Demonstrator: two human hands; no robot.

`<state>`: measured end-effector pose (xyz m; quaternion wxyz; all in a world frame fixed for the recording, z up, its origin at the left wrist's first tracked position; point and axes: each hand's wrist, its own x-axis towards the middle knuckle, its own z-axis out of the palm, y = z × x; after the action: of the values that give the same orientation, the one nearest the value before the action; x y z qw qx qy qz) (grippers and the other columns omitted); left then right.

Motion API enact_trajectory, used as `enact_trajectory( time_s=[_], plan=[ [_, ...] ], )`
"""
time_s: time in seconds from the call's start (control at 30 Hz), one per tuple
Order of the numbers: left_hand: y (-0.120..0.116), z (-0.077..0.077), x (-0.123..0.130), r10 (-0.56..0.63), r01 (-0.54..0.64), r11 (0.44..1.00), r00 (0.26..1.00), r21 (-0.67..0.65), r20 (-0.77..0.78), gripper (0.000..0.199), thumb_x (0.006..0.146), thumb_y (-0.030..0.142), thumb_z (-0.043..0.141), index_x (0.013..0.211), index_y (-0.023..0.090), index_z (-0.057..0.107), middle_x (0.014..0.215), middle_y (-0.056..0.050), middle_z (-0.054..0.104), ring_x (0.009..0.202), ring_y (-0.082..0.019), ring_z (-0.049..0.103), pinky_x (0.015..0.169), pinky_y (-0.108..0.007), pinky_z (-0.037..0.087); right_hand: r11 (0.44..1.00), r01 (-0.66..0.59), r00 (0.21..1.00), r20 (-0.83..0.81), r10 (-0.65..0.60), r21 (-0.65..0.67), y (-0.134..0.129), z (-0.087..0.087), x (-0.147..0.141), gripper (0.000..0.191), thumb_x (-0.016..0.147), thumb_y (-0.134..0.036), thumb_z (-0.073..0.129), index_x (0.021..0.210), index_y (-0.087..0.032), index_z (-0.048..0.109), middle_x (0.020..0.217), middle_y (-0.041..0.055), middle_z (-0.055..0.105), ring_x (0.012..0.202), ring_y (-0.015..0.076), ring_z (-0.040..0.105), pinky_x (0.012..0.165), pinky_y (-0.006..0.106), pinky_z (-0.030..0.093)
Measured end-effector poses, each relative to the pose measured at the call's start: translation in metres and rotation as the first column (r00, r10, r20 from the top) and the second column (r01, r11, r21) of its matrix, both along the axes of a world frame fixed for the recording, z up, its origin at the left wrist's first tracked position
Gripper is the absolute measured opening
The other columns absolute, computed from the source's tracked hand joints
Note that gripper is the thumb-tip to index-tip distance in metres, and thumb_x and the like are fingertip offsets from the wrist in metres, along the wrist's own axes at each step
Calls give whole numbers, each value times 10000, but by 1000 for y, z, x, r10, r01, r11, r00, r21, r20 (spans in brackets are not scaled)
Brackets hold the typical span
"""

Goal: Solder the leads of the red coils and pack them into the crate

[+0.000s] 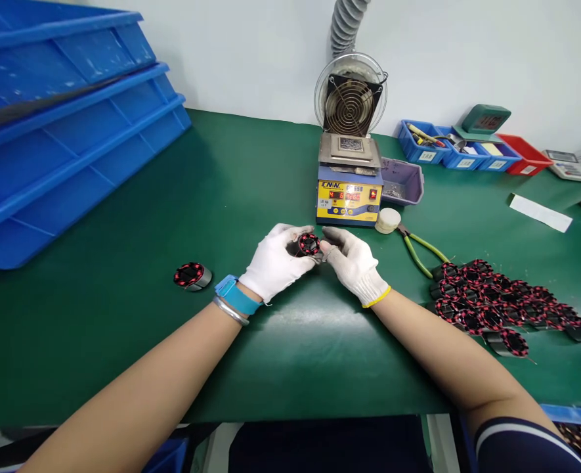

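Observation:
Both of my hands wear white work gloves with greyed fingertips. My left hand (279, 257) is wrapped around a motor stator (309, 244), a dark ring with red and black windings, held with its open end towards me. Close against the stator's right side is my right hand (350, 256), thumb and fingers pinched together at its edge. Whether a thin wire lies between those fingertips is too small to tell. Another stator (192, 276) stands by itself on the green tabletop (137, 355), left of my left wrist.
Ahead stands a solder pot (349, 190) with a fan (352, 105) behind it. Green-handled cutters (422, 251) and a round whitish block (387, 221) lie at its right. Many stators (492, 295) crowd the right side. Blue crates (73, 144) rise at left; small bins (462, 156) line the back.

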<state>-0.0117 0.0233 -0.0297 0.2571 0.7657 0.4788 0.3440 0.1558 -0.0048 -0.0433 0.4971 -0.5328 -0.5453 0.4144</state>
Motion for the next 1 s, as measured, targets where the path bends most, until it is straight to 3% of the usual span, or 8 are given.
enact_trajectory(
  time_s=[0.13,0.23,0.4,0.53,0.7,0.87,1.0],
  plan=[
    [-6,1,4,-78,68,988,994,136,70,486,672,305,675,1143,189,648,1157,-63,586,1034,-196,617,946,-301,506,986,-150,985,-91,143,-76,-3,5,-5,387,854,-389,554,1167,-173,628,1056,59,697,1019,229,640,933,391,512],
    [-7,0,4,-135,125,979,989,158,54,501,707,279,632,1198,183,610,1212,-57,604,1081,-193,608,983,-294,488,993,-104,981,-170,94,-48,-4,3,-9,409,797,-337,618,1163,-155,619,1071,70,694,984,218,654,908,368,531],
    [-7,0,2,-66,69,996,996,48,-65,563,723,329,597,1262,169,567,1241,-65,631,1135,-229,595,1022,-319,452,995,29,995,91,-37,92,-4,-3,-8,443,738,-327,696,1155,-192,632,1140,67,666,1039,214,634,957,358,512],
    [-5,12,-1,-2,-20,995,975,-96,-223,463,684,422,656,1080,182,655,1014,-82,709,965,-285,656,833,-344,509,986,40,970,230,-77,161,-6,-2,-5,439,749,-353,698,1161,-212,641,1129,67,665,1055,228,622,970,380,502],
    [4,22,-11,-168,125,941,979,-314,-113,342,603,434,737,786,174,609,692,-9,640,611,-174,579,522,-245,411,986,2,970,238,-43,169,-12,2,-6,423,763,-378,693,1152,-221,644,1125,60,666,1041,217,627,963,368,503],
    [8,30,-17,-260,198,904,958,-378,-120,374,560,451,771,720,170,584,622,18,571,558,-129,495,473,-223,335,985,-26,970,242,-17,173,-16,5,-9,408,760,-384,695,1124,-203,657,1084,68,677,978,213,641,915,367,522],
    [9,35,-22,-325,249,867,939,-431,-111,444,510,490,809,718,174,576,633,21,577,554,-123,487,471,-226,340,995,11,995,97,-21,102,-14,5,-11,415,754,-378,693,1117,-182,651,1073,74,681,937,202,657,868,348,550]
  ],
)
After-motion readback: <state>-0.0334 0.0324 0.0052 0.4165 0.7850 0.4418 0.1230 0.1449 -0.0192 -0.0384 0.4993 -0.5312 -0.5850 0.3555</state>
